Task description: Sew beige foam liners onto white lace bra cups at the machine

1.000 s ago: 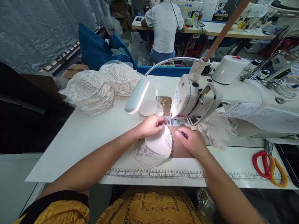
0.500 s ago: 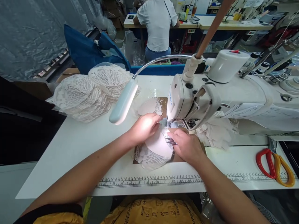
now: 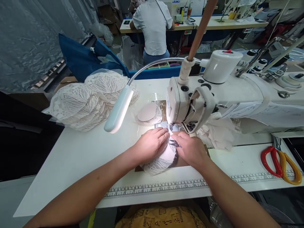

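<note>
A white lace piece with a smooth pale cup-shaped panel [image 3: 163,157] lies below the needle area of the sewing machine [image 3: 174,104]. Flat across its left part rests my left hand [image 3: 153,143], fingers stretched out and together, tips close to the presser foot [image 3: 170,127]. On the right edge of the piece, my right hand [image 3: 192,148] is closed around small thread snips [image 3: 174,143], whose dark blades point left over the fabric. Its thumb and forefinger are at the fabric near the foot. Behind my left hand sits another pale cup piece with a lace edge [image 3: 148,113].
A heap of white lace pieces [image 3: 80,101] lies at the left. A lit lamp [image 3: 120,109] hangs over the table [image 3: 78,152]. Red-and-orange-handled scissors [image 3: 280,163] lie at right, near a printed ruler [image 3: 166,189]. More pale fabric [image 3: 217,134] is under the machine arm. A person [image 3: 154,28] sits beyond.
My left hand has gone from bent fingers near the rear piece to lying flat on the front piece, slightly nearer me. The right hand still holds the snips. The view has shifted a little.
</note>
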`<state>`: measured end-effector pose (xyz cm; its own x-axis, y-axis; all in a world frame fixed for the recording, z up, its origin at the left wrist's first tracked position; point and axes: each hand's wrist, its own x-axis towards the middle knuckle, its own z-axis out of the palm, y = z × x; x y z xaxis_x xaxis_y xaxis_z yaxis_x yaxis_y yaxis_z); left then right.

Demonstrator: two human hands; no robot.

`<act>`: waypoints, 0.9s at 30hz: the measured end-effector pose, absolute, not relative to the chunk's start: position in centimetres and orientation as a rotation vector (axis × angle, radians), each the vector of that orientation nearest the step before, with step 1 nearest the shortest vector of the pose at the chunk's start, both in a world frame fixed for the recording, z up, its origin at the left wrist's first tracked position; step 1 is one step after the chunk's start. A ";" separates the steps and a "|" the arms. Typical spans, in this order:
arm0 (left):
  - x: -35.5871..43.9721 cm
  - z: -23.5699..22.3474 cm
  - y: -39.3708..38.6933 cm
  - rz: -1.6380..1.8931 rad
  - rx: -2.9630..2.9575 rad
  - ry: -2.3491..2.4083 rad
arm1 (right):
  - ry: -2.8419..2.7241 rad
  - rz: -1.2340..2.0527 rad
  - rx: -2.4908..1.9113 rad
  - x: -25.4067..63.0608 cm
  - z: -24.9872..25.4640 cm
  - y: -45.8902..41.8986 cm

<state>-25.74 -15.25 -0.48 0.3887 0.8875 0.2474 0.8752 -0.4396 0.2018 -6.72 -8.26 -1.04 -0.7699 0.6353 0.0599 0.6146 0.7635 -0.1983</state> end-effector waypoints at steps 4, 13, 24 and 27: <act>-26.2 -0.4 -15.0 0.482 2.624 1.603 | -2.816 0.305 -1.113 -6.9 -1.0 -8.3; -27.1 -0.1 -13.8 0.385 2.637 1.540 | -2.817 0.340 -1.173 -7.5 -0.7 -8.0; -27.5 0.5 -14.2 0.277 2.713 1.484 | -2.818 0.240 -1.012 -6.6 -1.4 -8.1; -27.0 -0.1 -14.5 0.375 2.664 1.503 | -2.827 0.232 -0.981 -6.6 -1.3 -8.1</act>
